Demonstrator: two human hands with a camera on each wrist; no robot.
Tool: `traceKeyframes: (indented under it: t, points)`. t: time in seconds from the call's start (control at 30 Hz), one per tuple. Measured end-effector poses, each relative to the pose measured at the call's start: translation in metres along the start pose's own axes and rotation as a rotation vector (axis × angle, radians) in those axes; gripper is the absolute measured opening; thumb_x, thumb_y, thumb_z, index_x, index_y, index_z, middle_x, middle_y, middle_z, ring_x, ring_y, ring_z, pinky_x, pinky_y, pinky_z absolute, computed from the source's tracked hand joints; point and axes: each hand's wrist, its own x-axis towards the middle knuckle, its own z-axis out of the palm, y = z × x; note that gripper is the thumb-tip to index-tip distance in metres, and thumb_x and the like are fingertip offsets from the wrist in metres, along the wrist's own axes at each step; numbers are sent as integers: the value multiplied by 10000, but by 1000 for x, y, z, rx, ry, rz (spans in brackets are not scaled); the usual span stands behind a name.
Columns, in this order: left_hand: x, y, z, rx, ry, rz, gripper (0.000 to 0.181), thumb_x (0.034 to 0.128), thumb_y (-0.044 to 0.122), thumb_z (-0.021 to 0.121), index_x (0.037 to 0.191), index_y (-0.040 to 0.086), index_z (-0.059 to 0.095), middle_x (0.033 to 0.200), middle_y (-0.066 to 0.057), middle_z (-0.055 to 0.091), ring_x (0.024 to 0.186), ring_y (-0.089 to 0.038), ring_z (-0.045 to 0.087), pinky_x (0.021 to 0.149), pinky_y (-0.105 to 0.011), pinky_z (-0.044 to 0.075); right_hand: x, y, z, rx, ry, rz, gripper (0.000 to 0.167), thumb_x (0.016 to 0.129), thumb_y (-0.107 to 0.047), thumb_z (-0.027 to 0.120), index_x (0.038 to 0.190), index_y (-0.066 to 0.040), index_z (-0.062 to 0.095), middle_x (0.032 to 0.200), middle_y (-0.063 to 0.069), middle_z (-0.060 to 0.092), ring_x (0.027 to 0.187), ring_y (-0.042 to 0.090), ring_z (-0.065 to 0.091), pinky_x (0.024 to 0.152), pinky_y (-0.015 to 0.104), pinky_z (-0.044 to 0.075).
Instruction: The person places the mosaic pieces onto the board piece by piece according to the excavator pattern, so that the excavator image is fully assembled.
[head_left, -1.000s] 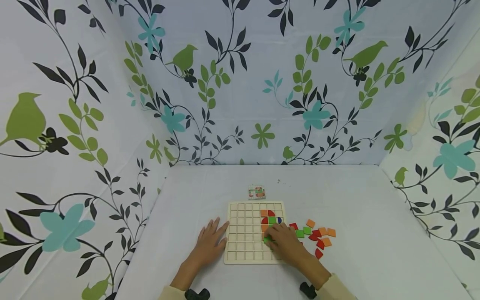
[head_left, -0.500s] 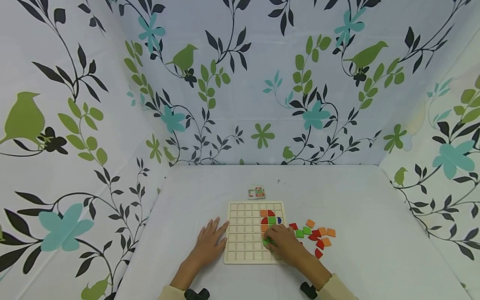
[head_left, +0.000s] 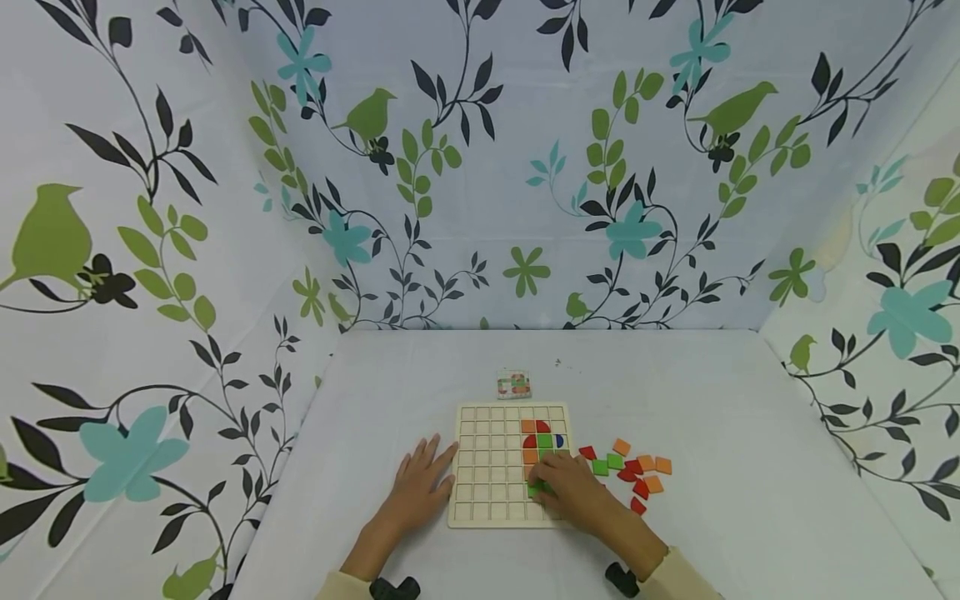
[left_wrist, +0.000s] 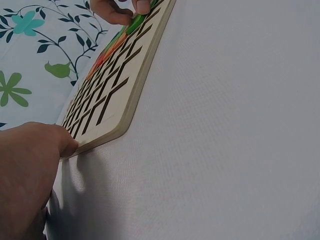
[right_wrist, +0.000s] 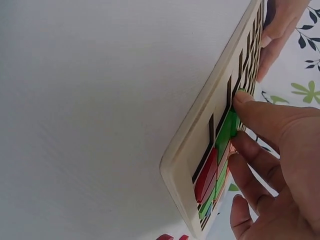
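A pale wooden grid board (head_left: 487, 483) lies on the table, with orange, red, green and blue tiles set in its right-hand cells. My right hand (head_left: 573, 487) is over the lower right of the board, pinching a green tile (right_wrist: 231, 120) between thumb and forefinger; the tile sits tilted at the cells in the left wrist view. Part of the filled cells is hidden under that hand. My left hand (head_left: 422, 479) lies with its fingers spread at the board's left edge, its thumb (left_wrist: 67, 142) touching the rim.
Loose orange, red and green tiles (head_left: 630, 471) are scattered right of the board. A small patterned card (head_left: 513, 384) lies beyond its far edge. Printed cloth (head_left: 465, 208) stands behind and at the sides of the white table (head_left: 712, 400).
My right hand has shifted very slightly toward me along the board, showing more of the orange tile above the fingers. The left hand has stayed in place.
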Motion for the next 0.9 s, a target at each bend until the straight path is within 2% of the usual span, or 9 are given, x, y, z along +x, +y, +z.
traceKeyframes:
  t: [0.27, 0.63, 0.9]
  points:
    - [-1, 1, 0, -5, 2, -8, 534, 1070, 274, 567, 1590, 178, 495, 1701, -206, 326, 1583, -480, 241, 1232, -724, 195, -2, 1, 1, -11, -11, -28, 178, 928, -316, 831, 1063, -290, 718, 1083, -144, 664, 1080, 128, 571, 842, 353, 445]
    - [-2, 2, -1, -19, 13, -9, 528, 1071, 260, 563, 1587, 166, 498, 1701, -209, 326, 1587, -474, 235, 1240, -715, 185, -2, 1, 6, 35, 18, -36, 173, 944, -333, 809, 1083, -260, 737, 1109, -158, 671, 1123, 120, 600, 850, 336, 427]
    - [0, 1, 1, -22, 15, 2, 528, 1075, 269, 557, 1590, 174, 494, 1703, -207, 322, 1588, -472, 234, 1241, -713, 182, -3, 0, 4, 13, 35, -25, 177, 937, -320, 820, 1083, -260, 739, 1115, -147, 666, 1127, 131, 606, 841, 345, 419]
